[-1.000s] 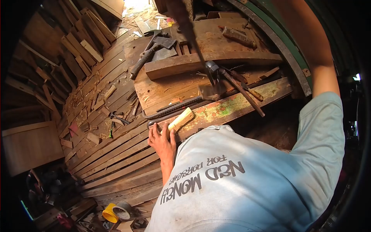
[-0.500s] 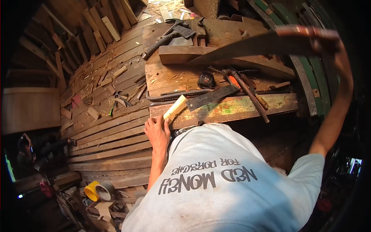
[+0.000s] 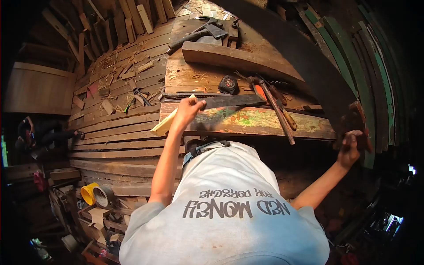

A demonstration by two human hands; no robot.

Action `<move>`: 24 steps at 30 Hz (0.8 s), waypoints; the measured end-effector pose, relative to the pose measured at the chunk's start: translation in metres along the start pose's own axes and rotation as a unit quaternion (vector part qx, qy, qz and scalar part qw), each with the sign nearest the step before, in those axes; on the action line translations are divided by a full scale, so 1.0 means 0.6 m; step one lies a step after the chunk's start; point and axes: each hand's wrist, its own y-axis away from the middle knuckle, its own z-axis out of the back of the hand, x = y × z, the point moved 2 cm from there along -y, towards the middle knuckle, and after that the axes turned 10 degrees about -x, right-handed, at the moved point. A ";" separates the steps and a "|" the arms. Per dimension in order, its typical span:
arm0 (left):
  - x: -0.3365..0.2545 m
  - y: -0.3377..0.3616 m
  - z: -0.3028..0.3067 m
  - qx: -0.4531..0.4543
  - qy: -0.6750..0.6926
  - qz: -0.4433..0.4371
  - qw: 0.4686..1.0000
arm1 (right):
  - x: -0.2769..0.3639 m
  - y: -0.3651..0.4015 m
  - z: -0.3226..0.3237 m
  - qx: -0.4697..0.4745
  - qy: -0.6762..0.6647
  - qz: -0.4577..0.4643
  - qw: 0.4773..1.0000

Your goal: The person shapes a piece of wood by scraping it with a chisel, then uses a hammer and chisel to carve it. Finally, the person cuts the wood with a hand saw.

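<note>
The left grip (image 3: 189,110) is clasping the pale wooden handle of a machete (image 3: 234,100), fingers closed over it near where handle meets blade. The dark blade is lying flat along the front of the counter (image 3: 265,123); the butt of the handle is sticking out past the counter's left corner, over the slatted floor (image 3: 123,145).

The right grip (image 3: 350,143) is closing firmly on the wooden handle of a long saw (image 3: 309,62), out beyond the counter's right end; the wide dark blade is arcing up and to the left across the view, blurred, above the counter.

Just behind the machete a black tape measure (image 3: 228,84) is sitting among shavings. To its right a hammer (image 3: 278,112) and other long-handled tools are lying aslant, close together. A thick curved beam (image 3: 238,59) is resting across the counter's middle; an axe-like tool (image 3: 207,28) is lying at the far end. A yellow tape roll (image 3: 88,193) is lying among scraps on the floor at lower left.
</note>
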 end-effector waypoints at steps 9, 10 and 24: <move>0.018 -0.205 0.077 -0.197 -0.370 -0.174 0.891 | -0.063 0.100 -0.077 0.127 -0.235 -0.265 0.927; 0.018 -0.187 0.091 -0.239 -0.347 -0.174 0.890 | -0.070 0.108 -0.078 0.124 -0.229 -0.281 0.923; 0.086 0.053 0.055 -0.476 -0.381 -0.196 0.768 | -0.141 0.237 -0.178 0.320 -0.138 -0.358 0.866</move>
